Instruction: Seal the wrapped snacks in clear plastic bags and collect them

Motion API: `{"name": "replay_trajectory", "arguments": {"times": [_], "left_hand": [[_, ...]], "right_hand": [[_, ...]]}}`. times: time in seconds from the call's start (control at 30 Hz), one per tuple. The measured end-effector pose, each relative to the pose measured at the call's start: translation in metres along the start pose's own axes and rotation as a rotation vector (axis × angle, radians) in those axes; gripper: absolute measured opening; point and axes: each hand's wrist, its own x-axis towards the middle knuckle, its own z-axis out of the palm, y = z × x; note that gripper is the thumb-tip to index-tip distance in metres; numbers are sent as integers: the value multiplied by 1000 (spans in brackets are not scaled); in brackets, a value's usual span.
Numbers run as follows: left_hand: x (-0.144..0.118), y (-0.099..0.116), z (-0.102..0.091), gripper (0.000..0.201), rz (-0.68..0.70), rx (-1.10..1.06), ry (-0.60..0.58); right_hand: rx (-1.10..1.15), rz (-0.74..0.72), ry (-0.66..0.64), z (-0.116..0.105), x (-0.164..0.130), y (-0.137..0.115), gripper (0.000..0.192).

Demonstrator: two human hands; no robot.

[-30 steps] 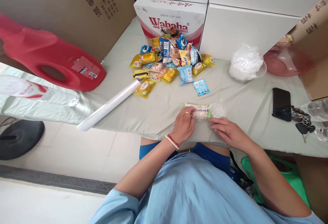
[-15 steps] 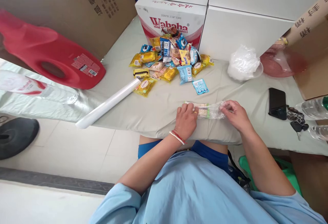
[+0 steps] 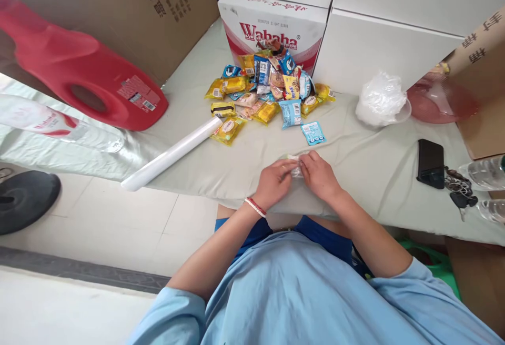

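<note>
At the near edge of the cloth-covered table, my left hand (image 3: 275, 181) and my right hand (image 3: 319, 172) meet over a small snack pack (image 3: 296, 170) in clear plastic film. The fingers of both are closed on it, from the left and from the right. Most of the pack is hidden beneath them; only a pale, crinkled strip shows between. Beyond them lies a flat light-blue packet (image 3: 313, 133). A heap of small wrapped snacks (image 3: 268, 84) in yellow, blue and pink is farther back.
A roll of clear film (image 3: 171, 153) lies left, beside a red jug (image 3: 94, 79) and a plastic bottle (image 3: 59, 124). A Wahaha carton (image 3: 276, 24) backs the heap. Right are a crumpled clear bag (image 3: 379, 98), a phone (image 3: 430, 163) and keys (image 3: 460, 187).
My right hand has moved left, from the loose end of the clear film to beside my left hand. The film no longer stretches out to the right. The view has shifted slightly.
</note>
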Motion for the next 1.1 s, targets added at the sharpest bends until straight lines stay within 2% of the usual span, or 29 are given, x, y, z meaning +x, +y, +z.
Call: {"name": "replay_trajectory", "arguments": {"times": [0.07,0.13,0.2,0.27,0.43,0.57,0.67,0.77,0.87,0.93,1.0,1.07,1.1], "left_hand": [[-2,-9,-2,35,-213,-51,145],[0,-10,0,31,-333,-32,156],[5,-4,3,31,-349,-36,63],[12,4,4,32,-382,-63,6],[23,17,-4,25,-532,-250,-12],[20,22,-8,27,-531,-498,-5],[18,29,-11,33,-502,-695,9],[19,36,-13,33,-424,-913,-20],[22,38,-12,43,-389,-932,25],[25,39,-7,61,-407,-886,5],[26,41,1,71,-406,-940,-145],[28,46,11,66,-395,-1031,-275],[28,48,17,61,-398,-1051,-288]], "right_hand": [[-52,-41,36,5,-12,-3,25],[-109,-63,72,9,-21,-9,31],[-186,-58,86,12,-24,-16,44],[-257,-39,81,12,-22,-22,47],[-340,5,34,7,-8,-28,34],[-362,34,-9,0,-4,-28,30],[-336,58,18,-9,-8,-19,28],[-160,88,183,-25,-16,1,32],[253,178,350,-45,-24,28,24],[633,262,335,-55,-28,41,19],[963,325,245,-57,-30,45,25],[1139,360,182,-53,-33,41,31],[1165,365,172,-49,-34,37,34]]}}
